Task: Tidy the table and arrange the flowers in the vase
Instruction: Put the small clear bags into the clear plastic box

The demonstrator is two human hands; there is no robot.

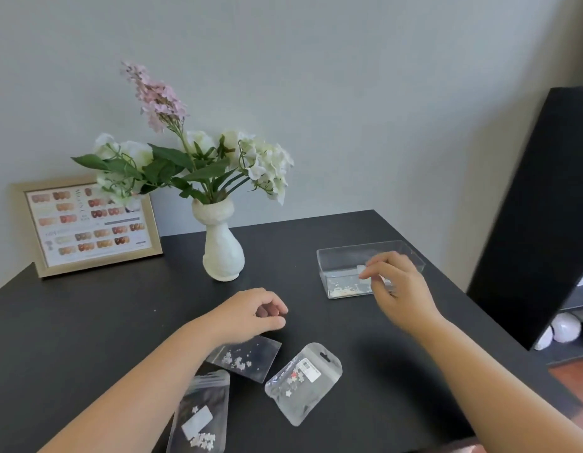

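A white vase [222, 253] stands on the black table [87, 322] and holds white and pink flowers [198, 158]. Three small clear plastic bags of tiny white flower pieces lie near the front: one [247, 356] just below my left hand [254, 313], one [304, 380] to its right, one [200, 416] at the front edge. My left hand hovers with fingers curled and nothing visibly in it. My right hand [398, 282] is over the clear plastic box [345, 256] and pinches a small clear bag [362, 269] above it.
A gold-framed colour chart [87, 223] leans against the wall at the back left. A tall black panel [538, 217] stands to the right of the table, with white round objects [564, 326] on a low shelf beneath it.
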